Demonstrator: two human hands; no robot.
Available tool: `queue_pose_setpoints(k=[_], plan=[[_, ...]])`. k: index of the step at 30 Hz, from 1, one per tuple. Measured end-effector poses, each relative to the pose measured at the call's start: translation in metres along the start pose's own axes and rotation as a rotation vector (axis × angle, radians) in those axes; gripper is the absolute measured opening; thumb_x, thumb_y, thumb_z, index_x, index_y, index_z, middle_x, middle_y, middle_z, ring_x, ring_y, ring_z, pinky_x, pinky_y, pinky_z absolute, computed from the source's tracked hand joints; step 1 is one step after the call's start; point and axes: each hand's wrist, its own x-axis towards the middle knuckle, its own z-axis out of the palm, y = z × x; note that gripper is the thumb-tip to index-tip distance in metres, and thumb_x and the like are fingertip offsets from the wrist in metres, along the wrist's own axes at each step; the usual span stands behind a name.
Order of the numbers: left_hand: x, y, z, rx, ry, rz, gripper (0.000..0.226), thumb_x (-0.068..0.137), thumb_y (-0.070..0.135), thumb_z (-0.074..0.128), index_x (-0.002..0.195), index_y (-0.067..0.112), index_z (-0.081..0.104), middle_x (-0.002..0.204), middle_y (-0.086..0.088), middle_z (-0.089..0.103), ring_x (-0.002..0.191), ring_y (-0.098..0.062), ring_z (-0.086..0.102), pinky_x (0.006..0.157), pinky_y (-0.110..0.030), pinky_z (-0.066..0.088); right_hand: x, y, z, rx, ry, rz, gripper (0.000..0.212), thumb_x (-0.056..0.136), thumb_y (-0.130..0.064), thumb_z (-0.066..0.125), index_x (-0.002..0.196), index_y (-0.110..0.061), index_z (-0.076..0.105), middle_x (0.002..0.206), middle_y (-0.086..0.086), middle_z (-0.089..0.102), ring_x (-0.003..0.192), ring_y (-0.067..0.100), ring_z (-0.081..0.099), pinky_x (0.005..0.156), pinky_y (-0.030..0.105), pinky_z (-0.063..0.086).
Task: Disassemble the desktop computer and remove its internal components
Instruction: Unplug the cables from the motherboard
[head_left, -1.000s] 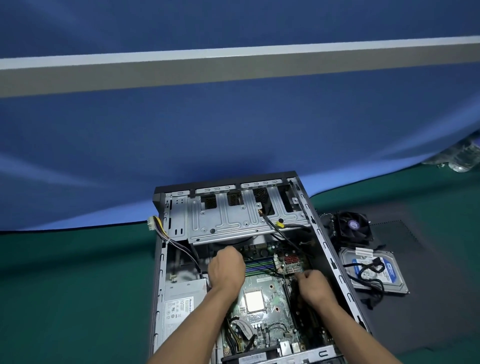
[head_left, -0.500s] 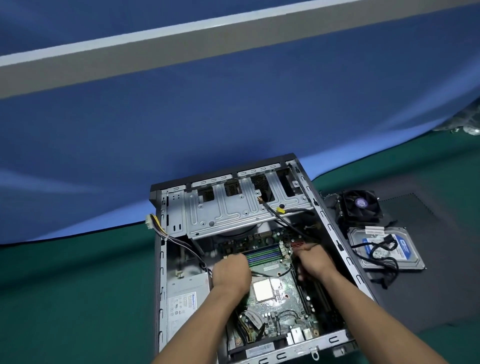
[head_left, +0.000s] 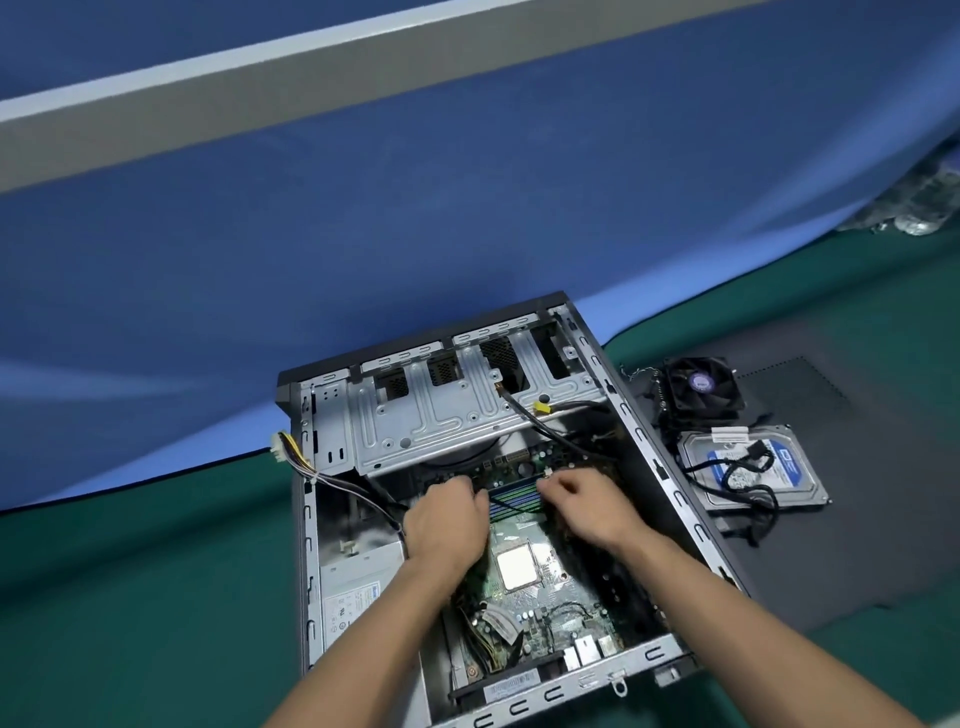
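**Desktop computer open on the desk, both hands at the memory slots**

The desktop computer (head_left: 467, 519) lies on its side on the green desk (head_left: 130, 597), its side panel off. The left hand (head_left: 447, 525) and right hand (head_left: 587, 501) sit at either end of the blue and green memory slots (head_left: 514, 496) on the motherboard (head_left: 535, 587), fingers curled down; whether they pinch anything I cannot tell. A cooling fan (head_left: 701, 387) and hard drive (head_left: 753, 470) rest on a dark mat (head_left: 857, 519) just right of the case.

2 bare forearms (head_left: 358, 639), no sleeves
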Motion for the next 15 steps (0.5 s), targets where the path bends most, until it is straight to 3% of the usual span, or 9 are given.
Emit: queue_pose_setpoints(k=[3,5,7,9,12,15], plan=[[-0.007,-0.001,-0.017,-0.134,0.047,0.079,0.029,0.093,0.036,0.047,0.068,0.021,0.047,0.067,0.006,0.058,0.07,-0.018,0.057,0.059,-0.028,0.038,-0.017,-0.016,0.006,-0.012,-0.098,-0.12,0.01,0.095,-0.027,0.053,0.087,-0.032,0.057,0.089,-0.012,0.06,0.076,0.005,0.059,0.072,0.024,0.049],[-0.013,-0.002,-0.032,-0.307,0.048,0.116,0.034,0.09,0.032,0.052,0.059,0.021,0.045,0.054,0.006,0.052,0.056,-0.013,0.049,0.055,-0.028,0.037,-0.027,-0.031,0.011,0.079,-0.159,-0.153,0.019,0.088,-0.013,0.061,0.096,-0.03,0.056,0.087,-0.003,0.059,0.076,0.01,0.059,0.071,0.03,0.052],[-0.019,-0.006,-0.048,-0.59,0.015,0.108,0.038,0.088,0.021,0.057,0.052,0.02,0.045,0.049,0.005,0.049,0.049,-0.013,0.044,0.055,-0.031,0.038,-0.036,-0.049,0.018,0.137,-0.183,-0.18,0.036,0.08,-0.009,0.068,0.107,-0.029,0.054,0.092,0.003,0.061,0.08,0.016,0.061,0.076,0.038,0.053],[-0.024,-0.012,-0.065,-0.96,-0.016,0.045,0.041,0.088,0.01,0.056,0.048,0.018,0.049,0.043,0.004,0.044,0.042,-0.012,0.037,0.05,-0.03,0.034,-0.042,-0.068,0.026,0.215,-0.22,-0.254,0.047,0.076,-0.008,0.073,0.114,-0.028,0.054,0.096,-0.003,0.065,0.088,0.017,0.064,0.084,0.037,0.052],[-0.029,-0.027,-0.09,-1.358,-0.099,-0.029,0.05,0.087,0.007,0.051,0.039,0.019,0.043,0.035,0.005,0.031,0.031,-0.01,0.024,0.04,-0.019,0.024,-0.047,-0.099,0.036,0.339,-0.328,-0.337,0.031,0.078,-0.008,0.074,0.105,-0.019,0.064,0.086,-0.006,0.067,0.079,0.011,0.061,0.077,0.027,0.05],[-0.031,-0.042,-0.114,-1.685,-0.134,-0.04,0.038,0.077,0.015,0.052,0.042,0.019,0.038,0.033,0.004,0.026,0.025,-0.009,0.019,0.033,-0.011,0.017,-0.049,-0.126,0.045,0.392,-0.33,-0.373,0.017,0.083,-0.007,0.07,0.1,-0.007,0.066,0.079,0.016,0.061,0.072,0.022,0.052,0.069,0.039,0.049]])
